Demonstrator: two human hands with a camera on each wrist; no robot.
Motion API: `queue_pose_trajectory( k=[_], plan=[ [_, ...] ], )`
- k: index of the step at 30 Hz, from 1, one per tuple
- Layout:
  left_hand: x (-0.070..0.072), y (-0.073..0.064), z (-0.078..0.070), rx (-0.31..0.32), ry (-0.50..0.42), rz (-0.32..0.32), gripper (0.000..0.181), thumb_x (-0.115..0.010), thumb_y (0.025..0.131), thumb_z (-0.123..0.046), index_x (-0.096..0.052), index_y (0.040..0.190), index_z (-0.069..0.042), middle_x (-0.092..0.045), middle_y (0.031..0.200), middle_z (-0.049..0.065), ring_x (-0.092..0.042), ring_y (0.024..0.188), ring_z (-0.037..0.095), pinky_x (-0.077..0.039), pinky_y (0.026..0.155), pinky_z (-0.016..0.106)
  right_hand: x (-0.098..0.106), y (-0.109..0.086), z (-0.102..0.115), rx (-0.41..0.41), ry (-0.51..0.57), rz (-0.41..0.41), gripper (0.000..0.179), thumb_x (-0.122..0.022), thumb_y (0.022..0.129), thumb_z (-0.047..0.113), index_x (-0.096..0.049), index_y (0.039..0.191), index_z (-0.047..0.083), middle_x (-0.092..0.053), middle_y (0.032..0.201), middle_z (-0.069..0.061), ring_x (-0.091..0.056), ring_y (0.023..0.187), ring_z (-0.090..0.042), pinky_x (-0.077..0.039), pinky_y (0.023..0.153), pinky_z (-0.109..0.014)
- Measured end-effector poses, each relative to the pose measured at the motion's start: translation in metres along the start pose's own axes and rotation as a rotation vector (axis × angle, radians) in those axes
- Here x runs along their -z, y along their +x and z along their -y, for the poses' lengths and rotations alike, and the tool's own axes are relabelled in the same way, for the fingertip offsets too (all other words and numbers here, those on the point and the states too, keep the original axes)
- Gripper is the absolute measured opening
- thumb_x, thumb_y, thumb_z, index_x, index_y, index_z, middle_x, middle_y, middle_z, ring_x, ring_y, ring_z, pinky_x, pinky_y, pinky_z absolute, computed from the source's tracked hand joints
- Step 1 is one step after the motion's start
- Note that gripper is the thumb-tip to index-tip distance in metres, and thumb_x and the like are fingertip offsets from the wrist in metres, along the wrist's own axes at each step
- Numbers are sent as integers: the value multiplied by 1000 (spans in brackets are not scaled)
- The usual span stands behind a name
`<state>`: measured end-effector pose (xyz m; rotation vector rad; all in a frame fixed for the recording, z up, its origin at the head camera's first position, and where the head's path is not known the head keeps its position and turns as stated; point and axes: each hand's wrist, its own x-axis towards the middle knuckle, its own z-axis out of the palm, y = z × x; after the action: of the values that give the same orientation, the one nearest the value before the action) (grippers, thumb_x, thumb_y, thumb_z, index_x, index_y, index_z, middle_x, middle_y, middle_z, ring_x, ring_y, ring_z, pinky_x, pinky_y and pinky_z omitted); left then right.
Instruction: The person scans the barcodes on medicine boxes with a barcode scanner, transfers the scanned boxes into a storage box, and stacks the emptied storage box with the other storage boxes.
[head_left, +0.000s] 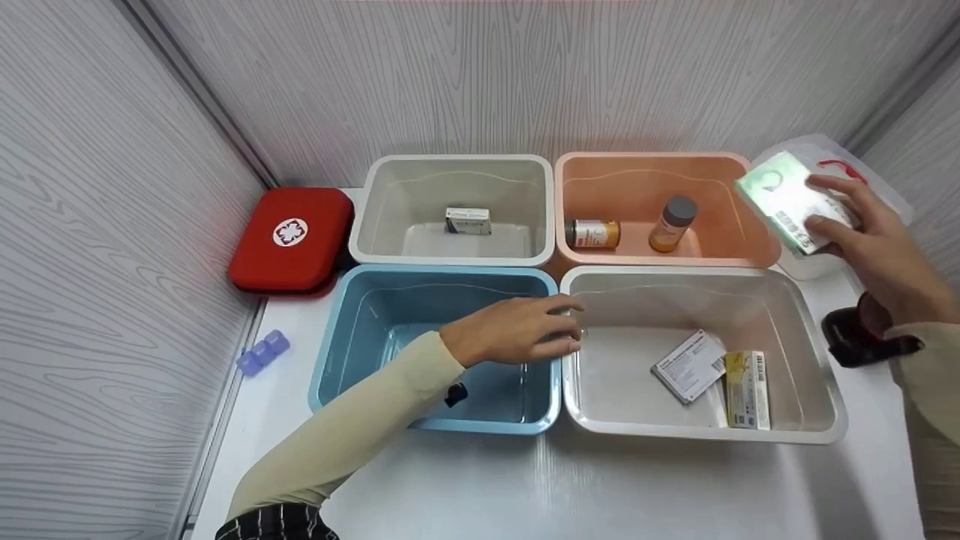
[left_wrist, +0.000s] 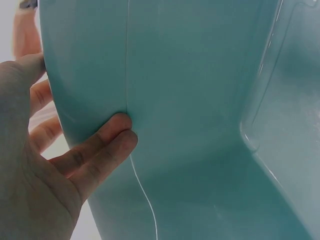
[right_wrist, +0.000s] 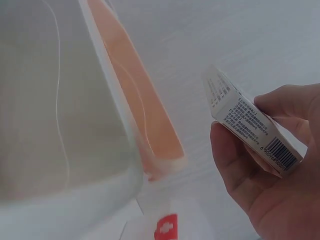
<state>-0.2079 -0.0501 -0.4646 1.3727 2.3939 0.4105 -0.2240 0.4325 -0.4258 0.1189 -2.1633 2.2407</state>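
Head view: four plastic tubs in a two-by-two block on a white desk (head_left: 480,487), walled by grey wood-grain panels. Left hand (head_left: 517,330) at the right wall of the near-left blue rectangular plastic tub (head_left: 360,330), where it meets the near-right white plastic tub (head_left: 814,375). Left wrist view: left hand (left_wrist: 45,165) with fingers (left_wrist: 107,142) curled against the teal-blue wall (left_wrist: 200,100), thumb on the other side, gripping that wall. Right hand (head_left: 874,240) raised over the far right corner, above a clear plastic lidded box with a red mark (head_left: 862,161), pinching a pale green and white cardboard medicine box (head_left: 784,199) between thumb and fingers. Right wrist view: same medicine box (right_wrist: 250,125) with small print and a barcode, clamped by the right hand (right_wrist: 270,190), beside the rim of the far-right peach-orange plastic tub (right_wrist: 145,105).

Inside the peach-orange tub (head_left: 720,169): one amber pill bottle lying on its side (head_left: 592,233) and one amber pill bottle with a grey cap (head_left: 673,223), tilted. Inside the far-left white plastic tub (head_left: 450,165): a small white carton (head_left: 468,220). Inside the near-right white tub: a flat grey-white packet (head_left: 688,366) touching a yellow-and-white carton (head_left: 747,388). Left of the tubs, a red zipped first-aid case with a white emblem (head_left: 291,238); nearer, small lilac-blue translucent pieces (head_left: 262,352) at the desk edge.
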Motion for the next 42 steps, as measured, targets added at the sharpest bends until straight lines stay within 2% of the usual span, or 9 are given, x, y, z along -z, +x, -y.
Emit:
queue_pose_trajectory(
  k=[8,15,25,29,34,36,38,41,42],
  plan=[
    [-3,-1,-2,-24,3,-12,45,-44,116,-50,-70,142,-23,-43,173,5,-55,150,24,-45,126,45,-87,52,0,-39,-186,203,53,-61,110,3,-52,161,14,-57,131,-2,-68,95,-10,-62,74,-21],
    [-3,-2,-1,-19,5,-14,44,-44,117,-49,-70,142,-23,-44,172,4,-56,148,24,-46,125,44,-169,86,-12,-59,-378,330,54,-61,113,21,-48,165,22,-64,112,-8,-70,77,-13,-62,68,-25],
    [-3,-2,0,-28,9,-12,43,-46,116,-48,-70,140,-22,-47,170,6,-59,144,24,-49,123,43,-245,112,-40,-108,-262,486,61,-59,114,18,-36,170,25,-61,119,-16,-71,86,-19,-64,71,-27],
    [-1,-2,0,-30,16,-7,43,-46,117,-47,-69,142,-21,-46,170,8,-59,145,25,-48,124,44,-267,118,-45,-136,-182,482,75,-63,111,14,-24,174,28,-59,124,-22,-74,89,-23,-67,79,-34],
    [1,-2,1,-24,22,-18,43,-46,117,-47,-69,143,-21,-46,169,9,-59,144,26,-49,123,44,-282,122,-48,-96,-119,510,91,-71,107,17,-14,176,33,-42,167,-17,-58,143,-33,-59,108,-33],
    [2,-3,1,-29,20,-23,43,-46,117,-47,-70,142,-20,-46,169,9,-60,143,25,-49,122,44,-282,120,-50,-56,-142,545,87,-70,108,21,-18,176,33,-33,177,-9,-45,157,-34,-60,92,-25],
    [2,-3,1,-32,18,-25,43,-45,117,-47,-70,142,-21,-46,170,8,-61,142,24,-49,122,43,-277,117,-53,-6,-183,564,77,-67,109,23,-26,174,30,-31,179,-5,-38,162,-34,-55,89,-20],
    [1,-3,0,-40,15,-31,42,-45,117,-46,-70,141,-20,-47,169,7,-61,140,23,-50,121,42,-265,109,-56,29,-185,559,63,-64,110,21,-41,169,23,-40,175,-6,-41,160,-31,-56,94,-25],
    [0,-2,0,-40,18,-32,42,-45,117,-46,-70,141,-21,-47,169,7,-61,141,23,-50,121,42,-259,105,-56,35,-179,558,59,-64,110,21,-45,166,19,-45,171,-8,-45,158,-30,-55,105,-27]
  ],
)
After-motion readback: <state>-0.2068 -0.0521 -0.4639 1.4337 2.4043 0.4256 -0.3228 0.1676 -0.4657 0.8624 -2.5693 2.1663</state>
